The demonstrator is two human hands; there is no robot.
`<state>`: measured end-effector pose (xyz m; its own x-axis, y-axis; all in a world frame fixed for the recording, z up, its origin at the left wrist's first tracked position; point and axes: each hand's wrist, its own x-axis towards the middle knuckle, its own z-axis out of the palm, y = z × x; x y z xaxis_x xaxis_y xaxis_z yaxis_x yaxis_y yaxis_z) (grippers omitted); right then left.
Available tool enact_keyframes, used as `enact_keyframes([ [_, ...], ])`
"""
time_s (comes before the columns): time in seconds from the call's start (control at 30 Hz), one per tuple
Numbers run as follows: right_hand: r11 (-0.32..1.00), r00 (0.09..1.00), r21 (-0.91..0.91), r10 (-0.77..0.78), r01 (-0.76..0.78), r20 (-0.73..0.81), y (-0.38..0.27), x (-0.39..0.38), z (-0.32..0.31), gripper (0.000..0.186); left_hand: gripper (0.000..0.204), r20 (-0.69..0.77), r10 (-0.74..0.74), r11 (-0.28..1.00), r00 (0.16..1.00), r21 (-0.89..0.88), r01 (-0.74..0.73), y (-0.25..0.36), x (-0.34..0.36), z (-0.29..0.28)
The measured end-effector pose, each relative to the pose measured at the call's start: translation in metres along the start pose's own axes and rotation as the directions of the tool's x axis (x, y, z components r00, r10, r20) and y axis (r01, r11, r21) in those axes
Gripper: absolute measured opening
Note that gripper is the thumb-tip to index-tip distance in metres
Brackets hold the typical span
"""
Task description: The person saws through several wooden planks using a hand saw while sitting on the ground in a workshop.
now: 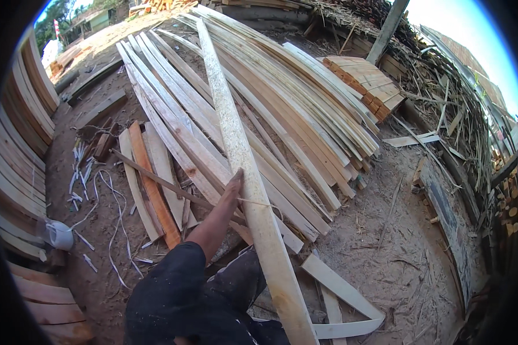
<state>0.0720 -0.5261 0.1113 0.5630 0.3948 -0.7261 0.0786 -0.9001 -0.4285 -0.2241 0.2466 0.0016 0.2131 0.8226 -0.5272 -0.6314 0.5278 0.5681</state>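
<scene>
My left hand [232, 185] grips the left edge of a long pale, speckled wooden plank [224, 115], its fingers mostly hidden by the wood. The plank runs from the bottom centre up across a pile of long sawn boards [313, 141]. A thin splinter or strip sticks out sideways near the hand. To the left lie shorter boards [149, 183], one orange-brown, crossed by a thin dark stick. My right hand is not in view.
Stacked boards [23, 184] line the left side, with a white container [58, 234] and tangled strapping on the dirt. A block stack [374, 86], a post [385, 31], scrap-wood heaps [454, 115] and a dark slab [443, 218] stand right. Pale offcuts [339, 287] lie lower right.
</scene>
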Motion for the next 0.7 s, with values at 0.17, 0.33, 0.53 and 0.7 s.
enact_keyframes([
  [0.17,0.804,0.848,-0.557,-0.432,0.208,-0.307,-0.166,-0.038,0.071,0.049,0.070,0.235,-0.192,0.957,0.953,-0.172,0.235,-0.082,-0.124,0.030],
  [0.33,0.773,0.730,-0.609,-0.518,0.177,-0.446,-0.301,-0.043,0.136,0.071,0.079,0.349,-0.409,0.854,0.843,-0.179,0.488,-0.152,-0.271,0.016],
  [0.53,0.687,0.724,-0.727,-0.499,-0.006,-0.477,-0.162,-0.059,0.072,0.063,0.068,0.478,-0.131,0.922,0.869,-0.263,0.283,-0.057,-0.165,-0.010],
  [0.7,0.521,0.780,-0.801,-0.352,-0.296,-0.517,-0.024,-0.088,-0.033,0.040,0.058,0.458,0.120,0.980,0.881,-0.198,-0.030,0.015,-0.009,0.039],
])
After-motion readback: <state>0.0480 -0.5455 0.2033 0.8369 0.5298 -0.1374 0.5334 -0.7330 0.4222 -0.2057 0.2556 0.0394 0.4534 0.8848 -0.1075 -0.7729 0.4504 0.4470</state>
